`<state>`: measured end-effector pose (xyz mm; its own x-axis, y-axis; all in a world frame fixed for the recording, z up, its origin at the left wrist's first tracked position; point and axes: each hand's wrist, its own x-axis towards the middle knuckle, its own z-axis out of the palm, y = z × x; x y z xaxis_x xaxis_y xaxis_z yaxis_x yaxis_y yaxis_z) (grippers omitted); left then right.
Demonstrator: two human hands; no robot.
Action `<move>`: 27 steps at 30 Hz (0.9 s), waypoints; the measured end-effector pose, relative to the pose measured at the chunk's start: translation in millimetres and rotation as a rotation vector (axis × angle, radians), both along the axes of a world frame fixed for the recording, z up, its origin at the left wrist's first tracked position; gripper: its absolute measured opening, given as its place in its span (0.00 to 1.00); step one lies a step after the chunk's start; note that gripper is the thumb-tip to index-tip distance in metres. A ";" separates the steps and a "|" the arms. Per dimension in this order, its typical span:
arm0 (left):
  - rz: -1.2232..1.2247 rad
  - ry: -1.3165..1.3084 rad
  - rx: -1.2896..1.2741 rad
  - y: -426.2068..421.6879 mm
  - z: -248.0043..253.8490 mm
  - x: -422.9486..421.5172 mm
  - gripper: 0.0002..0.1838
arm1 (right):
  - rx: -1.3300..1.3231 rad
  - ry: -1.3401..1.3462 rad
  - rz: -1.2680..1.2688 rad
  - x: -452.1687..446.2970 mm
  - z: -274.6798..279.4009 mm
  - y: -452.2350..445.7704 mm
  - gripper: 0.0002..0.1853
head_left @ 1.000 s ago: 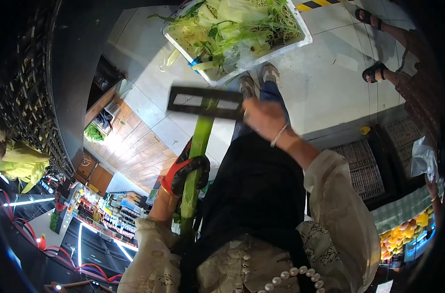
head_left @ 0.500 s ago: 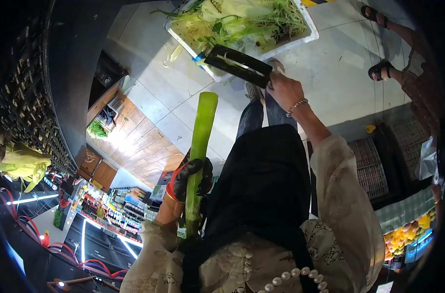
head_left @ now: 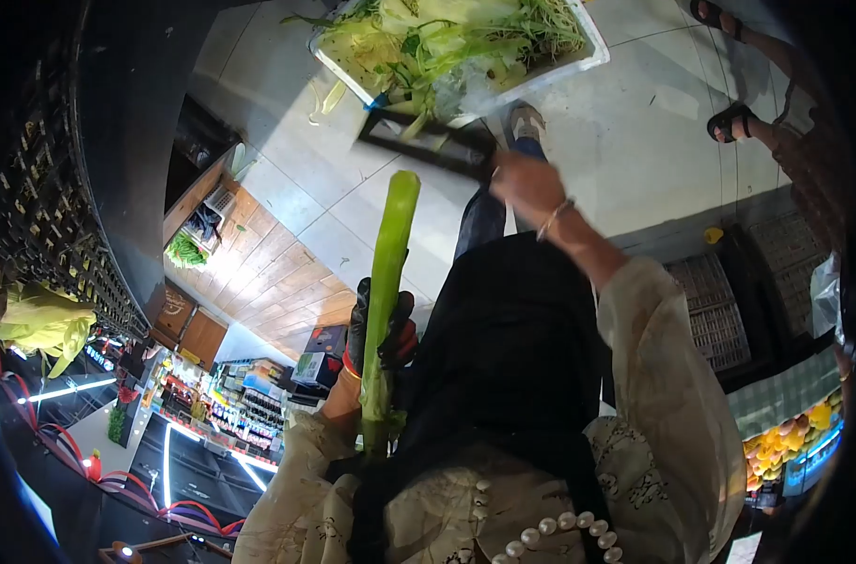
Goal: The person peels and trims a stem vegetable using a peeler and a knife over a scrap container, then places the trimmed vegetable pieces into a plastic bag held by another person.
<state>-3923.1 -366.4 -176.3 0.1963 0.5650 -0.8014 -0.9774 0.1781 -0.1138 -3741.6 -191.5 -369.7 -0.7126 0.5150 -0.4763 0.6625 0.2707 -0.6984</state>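
Observation:
In my left hand (head_left: 383,329), which wears a black and red glove, a long green celtuce stem (head_left: 390,254) stands nearly upright with my fingers wrapped round it. Its cut end points away from me and its lower end rests near my apron. My bare right hand (head_left: 531,193), with a bracelet on the wrist, grips a wide black peeler (head_left: 426,143) by one end. Motion blurs both that hand and the tool. The peeler is beyond the stem's top, apart from it. Behind it sits a white foam box (head_left: 578,66) heaped with peelings and leaves (head_left: 447,47).
A person's sandalled foot (head_left: 731,122) is on the tiled floor at right. Dark crates (head_left: 710,310) and yellow fruit (head_left: 790,442) are nearby. Left are a mesh basket (head_left: 47,179) and yellow-green leafy produce (head_left: 42,320). Stocked shelves (head_left: 249,404) stand farther off.
My right hand and the peeler have swung left and closer to me. My left hand has turned a little round the celtuce stem. The view has shifted slightly.

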 end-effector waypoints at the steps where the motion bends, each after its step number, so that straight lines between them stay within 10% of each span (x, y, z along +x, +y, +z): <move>1: 0.017 -0.034 0.041 -4.3 -0.6 -2.1 0.24 | 0.006 -0.051 -0.037 6.3 -4.8 7.2 0.05; 8: 0.283 -0.053 -0.059 1.5 -6.2 11.6 0.23 | 0.044 0.305 0.129 -7.2 78.5 -22.2 0.05; 15: 0.146 -0.042 0.140 -32.9 -13.6 5.2 0.23 | 0.125 -0.156 0.174 -3.4 -8.8 7.6 0.07; 21: 0.149 -0.045 0.124 -27.4 -14.1 3.6 0.25 | 0.075 0.295 -0.148 7.5 12.6 -12.5 0.10; 27: 0.164 -0.065 0.086 -21.9 -12.0 4.1 0.25 | 0.080 0.322 0.118 -5.5 78.5 -25.6 0.05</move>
